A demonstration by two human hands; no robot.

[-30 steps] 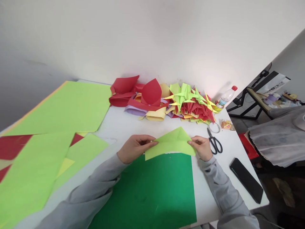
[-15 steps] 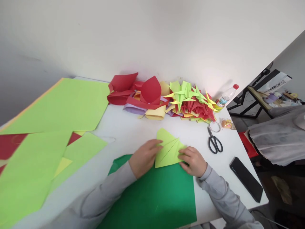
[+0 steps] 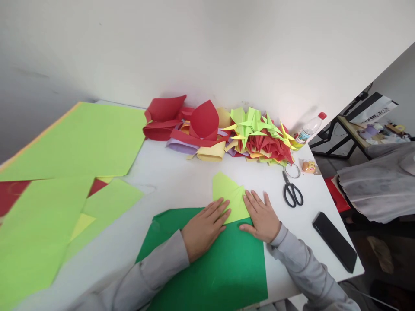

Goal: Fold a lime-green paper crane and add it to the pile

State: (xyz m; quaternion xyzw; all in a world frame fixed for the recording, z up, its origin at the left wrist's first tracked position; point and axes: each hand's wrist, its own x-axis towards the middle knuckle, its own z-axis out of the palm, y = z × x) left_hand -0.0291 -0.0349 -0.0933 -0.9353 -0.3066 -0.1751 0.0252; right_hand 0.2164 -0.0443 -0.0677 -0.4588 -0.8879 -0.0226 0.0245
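A folded light-green paper [image 3: 229,193] lies on the white table [image 3: 181,177], its lower part over a dark green sheet [image 3: 223,268]. My left hand [image 3: 205,228] lies flat with fingers stretched out, pressing the folded paper's left side. My right hand [image 3: 262,217] is also flat and spread, pressing its right side. Both sleeves are grey. The paper's pointed top sticks out beyond my fingertips.
A heap of red, yellow, purple and green folded papers [image 3: 227,136] lines the wall. Large light-green sheets [image 3: 74,142] cover the left. Black scissors [image 3: 292,193], a tape ring [image 3: 292,171], a plastic bottle [image 3: 309,128] and a black phone [image 3: 334,247] lie at the right.
The folded paper was held up between both hands, then turned and laid down. Both hands have opened and now press flat on it.
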